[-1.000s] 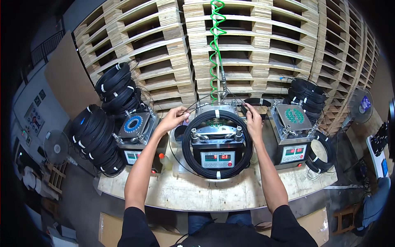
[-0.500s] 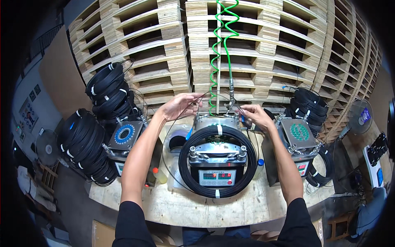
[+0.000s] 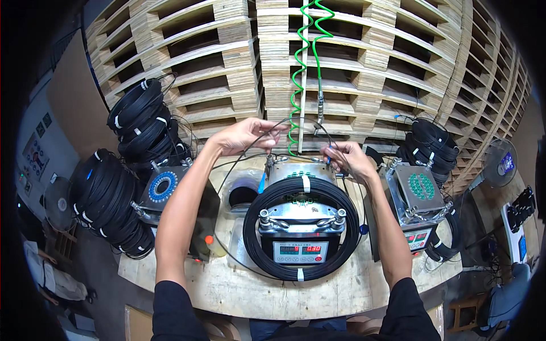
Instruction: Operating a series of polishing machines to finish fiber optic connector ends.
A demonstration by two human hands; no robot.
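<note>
A coil of black cable (image 3: 251, 227), bound with white ties, leans upright against the front of a metal heating-type machine (image 3: 300, 219) with a lit display (image 3: 300, 251). A loose length of black cable (image 3: 243, 153) rises from the coil and arches between my hands. My left hand (image 3: 247, 136) has its fingers curled on this cable, beyond the coil on the left. To the right, my right hand (image 3: 350, 160) pinches the cable near a small blue piece (image 3: 330, 149). A blue tab (image 3: 262, 184) hangs beside the machine's left side.
Similar machines stand left (image 3: 162, 186) and right (image 3: 421, 187). Stacked black cable coils (image 3: 105, 204) rise at the left, with more coils (image 3: 429, 142) at the right. An orange-capped bottle (image 3: 215, 246) stands on the wooden table (image 3: 267, 298). A green spiral hose (image 3: 297, 85) hangs before wooden pallets (image 3: 227, 62).
My right hand has shifted slightly left, turning with its fingers closer together. The loose cable now arches higher between the hands. The display reading has changed, and the whole view has shifted a little.
</note>
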